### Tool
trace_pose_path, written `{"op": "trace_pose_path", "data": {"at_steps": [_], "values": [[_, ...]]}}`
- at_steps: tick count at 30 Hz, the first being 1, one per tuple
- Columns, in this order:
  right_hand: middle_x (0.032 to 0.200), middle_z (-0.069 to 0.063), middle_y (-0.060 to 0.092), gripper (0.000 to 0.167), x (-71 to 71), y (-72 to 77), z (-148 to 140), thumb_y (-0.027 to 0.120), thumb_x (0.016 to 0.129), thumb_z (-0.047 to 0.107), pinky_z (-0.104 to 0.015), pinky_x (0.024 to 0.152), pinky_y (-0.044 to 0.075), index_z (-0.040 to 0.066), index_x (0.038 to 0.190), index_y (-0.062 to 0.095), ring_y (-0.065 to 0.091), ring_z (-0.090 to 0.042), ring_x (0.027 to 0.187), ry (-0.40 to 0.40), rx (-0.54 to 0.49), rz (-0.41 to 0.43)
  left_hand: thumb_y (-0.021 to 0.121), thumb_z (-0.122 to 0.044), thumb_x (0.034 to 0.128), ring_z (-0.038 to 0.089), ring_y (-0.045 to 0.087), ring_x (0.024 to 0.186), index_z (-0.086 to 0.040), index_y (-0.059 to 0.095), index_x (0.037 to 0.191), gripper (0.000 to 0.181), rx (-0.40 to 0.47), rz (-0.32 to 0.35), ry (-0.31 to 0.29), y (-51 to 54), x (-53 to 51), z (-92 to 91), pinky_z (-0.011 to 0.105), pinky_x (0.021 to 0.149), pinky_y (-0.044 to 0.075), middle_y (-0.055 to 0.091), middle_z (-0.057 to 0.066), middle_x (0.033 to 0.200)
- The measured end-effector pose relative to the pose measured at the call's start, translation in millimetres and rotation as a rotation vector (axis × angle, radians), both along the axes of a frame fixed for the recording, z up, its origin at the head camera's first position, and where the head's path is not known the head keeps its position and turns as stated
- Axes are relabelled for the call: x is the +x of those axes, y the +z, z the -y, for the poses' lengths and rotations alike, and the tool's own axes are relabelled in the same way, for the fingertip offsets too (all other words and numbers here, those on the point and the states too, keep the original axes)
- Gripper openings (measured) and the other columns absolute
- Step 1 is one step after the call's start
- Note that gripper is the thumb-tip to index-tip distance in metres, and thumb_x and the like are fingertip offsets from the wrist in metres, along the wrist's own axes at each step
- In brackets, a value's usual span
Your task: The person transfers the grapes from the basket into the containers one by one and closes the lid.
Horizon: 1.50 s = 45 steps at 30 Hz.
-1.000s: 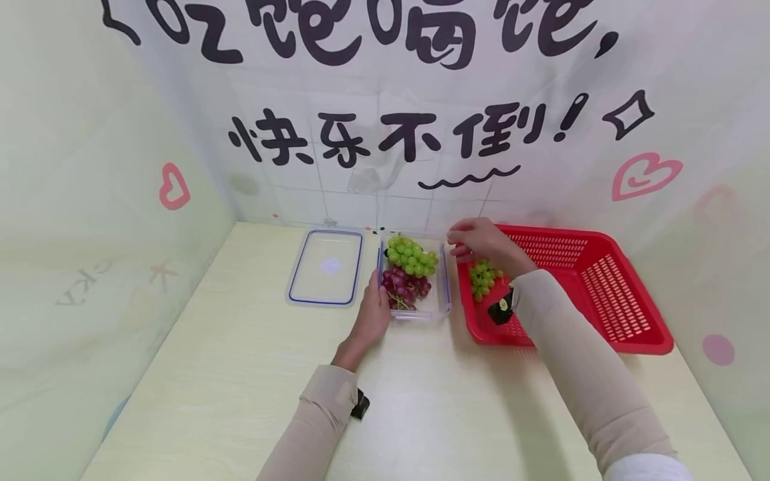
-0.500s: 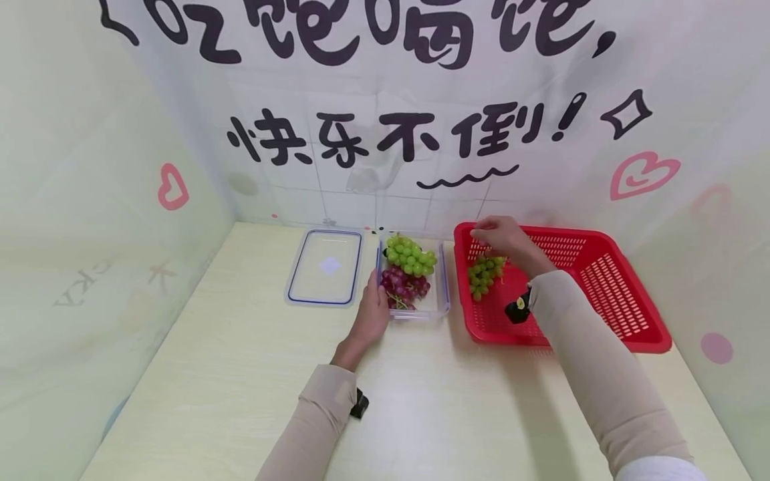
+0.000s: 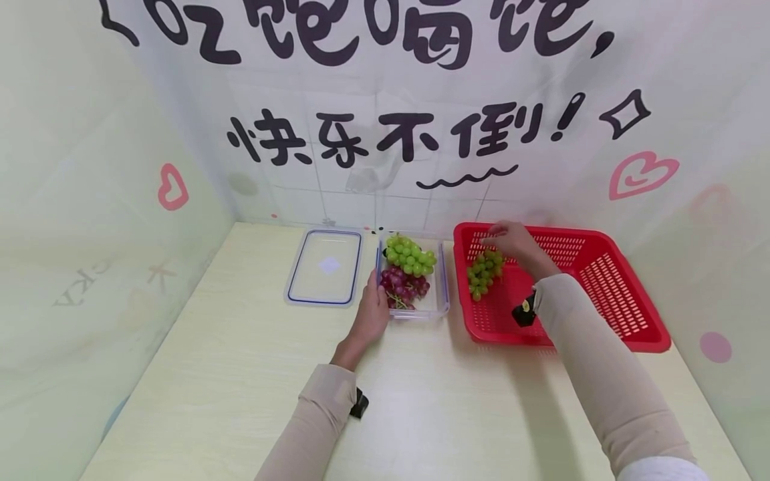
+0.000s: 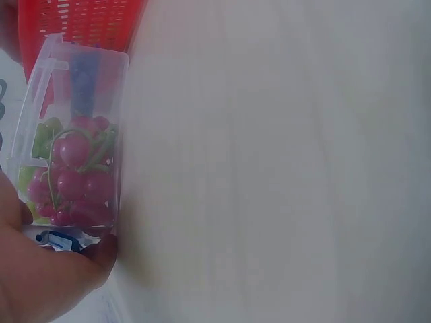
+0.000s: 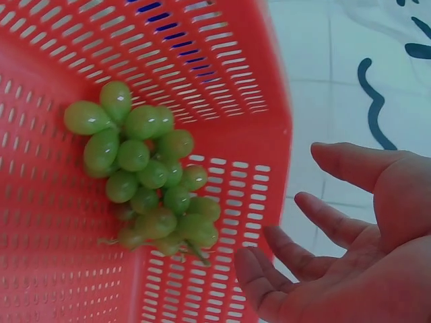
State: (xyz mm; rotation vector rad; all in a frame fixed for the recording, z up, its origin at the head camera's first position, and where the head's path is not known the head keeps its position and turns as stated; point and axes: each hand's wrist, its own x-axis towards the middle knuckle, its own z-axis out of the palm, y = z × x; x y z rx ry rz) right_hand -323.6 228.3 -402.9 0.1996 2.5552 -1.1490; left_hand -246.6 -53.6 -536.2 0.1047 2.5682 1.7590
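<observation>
A clear plastic food container (image 3: pixel 432 304) stands mid-table at the back with green grapes (image 3: pixel 409 255) behind red grapes (image 3: pixel 404 284). My left hand (image 3: pixel 369 315) holds its left side, the thumb at the rim and the other fingers against the outer wall, partly hidden. To the right, a red plastic basket (image 3: pixel 646 334) contains another bunch of green grapes (image 5: pixel 151 178), lying at its left end with the stem showing. My right hand (image 3: pixel 516 244) hovers over the back left part of the basket, just above that bunch. Its fingers are spread and loosely bent, with nothing between them.
A clear lid with a blue seal (image 3: pixel 325 267) lies flat on the light wooden table (image 3: pixel 240 374), left of the container. Behind the table hangs a printed cloth wall (image 3: pixel 337 194), close to the basket and container. The basket's rim rises above the tabletop.
My right hand has moved right, from above the basket's left rim to over its back part, showing more of the bunch below. The left hand and container stay put.
</observation>
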Motion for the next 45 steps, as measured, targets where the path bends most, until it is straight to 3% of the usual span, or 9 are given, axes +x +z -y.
{"op": "trace_pose_path", "data": {"at_steps": [2,5,7,9,12,17,28,33,45], "values": [[0.149,-0.025,0.037,0.054,-0.8,-3.0,-1.1,0.058,0.100,0.020,-0.055,0.112,0.038,-0.003,0.145,0.040,0.039,-0.040,0.130,0.005,0.006,0.009,0.023,-0.013,0.1084,0.027,0.049,0.083,0.000,0.006,0.158,0.054,0.002,-0.003,-0.004,0.2,-0.2,0.3,0.050,0.099,0.044,0.029,0.031,0.153],[0.150,-0.025,0.036,0.059,-1.0,-7.3,-3.0,0.059,0.099,0.019,-0.056,0.112,0.037,-0.003,0.148,0.036,0.038,-0.041,0.132,0.007,0.006,0.034,0.024,-0.012,0.1083,0.036,0.053,0.110,0.000,0.006,0.158,0.054,-0.002,-0.006,-0.003,0.3,-0.4,0.4,0.051,0.111,0.037,0.026,0.031,0.155],[0.150,-0.025,0.036,0.063,-0.2,-9.4,-4.4,0.060,0.098,0.018,-0.056,0.112,0.037,-0.004,0.150,0.033,0.038,-0.041,0.133,0.010,0.006,0.047,0.024,-0.013,0.1083,0.039,0.044,0.131,0.001,0.006,0.158,0.054,-0.006,-0.006,-0.003,0.3,-0.4,0.6,0.050,0.117,0.030,0.024,0.030,0.157],[0.148,-0.025,0.038,0.067,0.9,-11.2,-6.2,0.063,0.096,0.019,-0.056,0.111,0.038,-0.003,0.151,0.031,0.039,-0.041,0.132,0.004,0.002,0.062,0.023,-0.013,0.1084,0.039,0.041,0.135,0.000,0.006,0.158,0.054,0.000,0.000,-0.001,1.0,0.2,0.2,0.049,0.120,0.026,0.022,0.029,0.158],[0.148,-0.023,0.038,0.075,1.5,-13.6,-9.0,0.068,0.093,0.021,-0.056,0.110,0.040,0.000,0.152,0.029,0.039,-0.041,0.133,-0.013,-0.012,0.093,0.023,-0.013,0.1084,0.035,0.053,0.112,-0.001,0.005,0.158,0.054,0.010,0.011,-0.001,1.6,1.1,0.1,0.050,0.116,0.032,0.022,0.028,0.158],[0.148,-0.022,0.036,0.081,0.0,-18.8,-11.7,0.072,0.089,0.024,-0.057,0.109,0.041,0.004,0.153,0.026,0.038,-0.041,0.133,-0.035,-0.030,0.153,0.023,-0.014,0.1086,0.021,0.048,0.081,-0.001,0.005,0.158,0.055,0.009,0.026,-0.001,2.3,2.3,0.5,0.049,0.103,0.043,0.026,0.029,0.156],[0.144,-0.020,0.044,0.069,-0.8,-28.9,-9.8,0.070,0.091,0.024,-0.055,0.107,0.044,0.004,0.148,0.037,0.046,-0.040,0.126,-0.032,-0.065,0.184,0.023,-0.013,0.1086,0.024,0.048,0.081,0.001,0.005,0.158,0.054,-0.004,0.009,-0.002,2.4,2.1,0.6,0.050,0.098,0.044,0.036,0.031,0.147],[0.146,-0.021,0.043,0.070,-1.5,-33.1,-8.6,0.070,0.091,0.023,-0.056,0.106,0.044,0.003,0.150,0.036,0.045,-0.039,0.127,-0.041,-0.069,0.191,0.024,-0.012,0.1084,0.030,0.052,0.093,0.000,0.006,0.158,0.054,0.012,0.020,0.003,3.4,3.2,-0.7,0.051,0.107,0.041,0.028,0.030,0.154],[0.144,-0.021,0.044,0.070,-4.9,-37.5,-5.7,0.070,0.091,0.022,-0.055,0.104,0.046,0.003,0.149,0.037,0.048,-0.039,0.125,-0.049,-0.037,0.186,0.024,-0.015,0.1089,0.026,0.051,0.091,-0.002,0.005,0.158,0.054,0.008,0.033,0.008,2.8,2.5,-0.3,0.049,0.107,0.039,0.026,0.029,0.156]]}}
